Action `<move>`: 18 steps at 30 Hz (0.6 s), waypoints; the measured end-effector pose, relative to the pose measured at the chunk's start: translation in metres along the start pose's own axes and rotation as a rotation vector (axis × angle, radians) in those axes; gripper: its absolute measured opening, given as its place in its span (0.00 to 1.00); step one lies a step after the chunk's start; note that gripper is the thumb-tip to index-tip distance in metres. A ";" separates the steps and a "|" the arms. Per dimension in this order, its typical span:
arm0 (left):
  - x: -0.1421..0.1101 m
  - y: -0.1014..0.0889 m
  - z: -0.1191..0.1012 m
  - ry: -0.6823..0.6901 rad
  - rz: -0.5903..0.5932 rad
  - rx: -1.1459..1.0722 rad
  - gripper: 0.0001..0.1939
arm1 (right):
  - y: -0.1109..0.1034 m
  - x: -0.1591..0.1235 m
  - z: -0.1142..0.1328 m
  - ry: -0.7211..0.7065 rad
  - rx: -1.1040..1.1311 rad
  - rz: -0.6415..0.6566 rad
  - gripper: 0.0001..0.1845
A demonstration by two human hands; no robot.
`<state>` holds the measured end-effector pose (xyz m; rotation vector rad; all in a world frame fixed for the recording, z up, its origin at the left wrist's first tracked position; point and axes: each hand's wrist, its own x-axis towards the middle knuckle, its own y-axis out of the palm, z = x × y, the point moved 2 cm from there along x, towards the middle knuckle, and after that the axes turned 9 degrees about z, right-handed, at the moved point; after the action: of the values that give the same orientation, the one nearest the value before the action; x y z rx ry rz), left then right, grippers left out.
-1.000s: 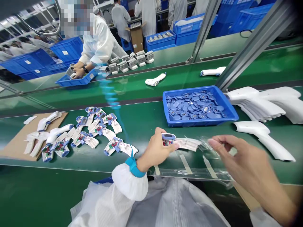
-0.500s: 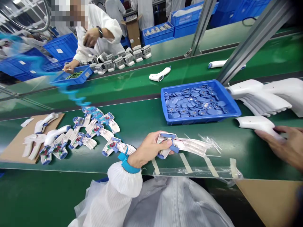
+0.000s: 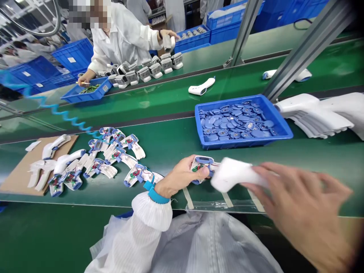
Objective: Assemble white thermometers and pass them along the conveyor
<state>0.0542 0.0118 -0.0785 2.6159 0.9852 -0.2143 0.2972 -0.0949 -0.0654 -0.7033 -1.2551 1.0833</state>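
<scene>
1. The left hand (image 3: pixel 182 172) curled around a blue-framed circuit board (image 3: pixel 201 167), above the green conveyor belt (image 3: pixel 167 195).
2. The right hand (image 3: pixel 301 201), fingers spread, gripped a white plastic thermometer shell (image 3: pixel 231 174) just beside the board.
3. Similar loose boards (image 3: pixel 113 155) lay leftward on the belt.
4. Beyond, a blue tray (image 3: pixel 244 143) held blue parts (image 3: pixel 236 127).

I'm reading a narrow strip of green belt (image 3: pixel 170 140) opening between the left hand (image 3: pixel 182 170) and the blue tray (image 3: pixel 244 143); loose circuit boards (image 3: pixel 113 151) are blocking leftward, stacked white housings (image 3: pixel 318 117) crowding right.
</scene>
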 end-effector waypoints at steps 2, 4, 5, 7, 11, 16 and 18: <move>-0.001 0.002 0.001 0.004 -0.012 0.060 0.36 | 0.007 0.014 0.038 -0.228 -0.160 -0.029 0.11; -0.004 0.003 0.003 -0.019 -0.058 0.133 0.31 | 0.016 0.027 0.058 -0.328 -0.203 0.003 0.12; -0.005 0.004 0.003 -0.023 -0.085 0.168 0.28 | 0.020 0.032 0.060 -0.306 -0.168 0.057 0.15; -0.008 0.005 0.004 0.014 -0.106 0.234 0.23 | 0.026 0.039 0.052 -0.200 0.009 0.270 0.20; -0.011 0.005 0.000 0.013 -0.162 0.426 0.24 | 0.030 0.050 0.036 -0.008 0.585 0.600 0.22; -0.009 0.011 -0.009 0.012 -0.248 0.596 0.17 | 0.038 0.082 0.077 0.097 0.634 0.223 0.22; -0.007 0.014 -0.010 0.032 -0.181 0.725 0.12 | 0.047 0.090 0.096 0.084 0.480 0.111 0.29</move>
<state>0.0584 0.0007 -0.0639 3.1593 1.3541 -0.6888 0.1886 -0.0075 -0.0513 -0.4470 -0.8441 1.3694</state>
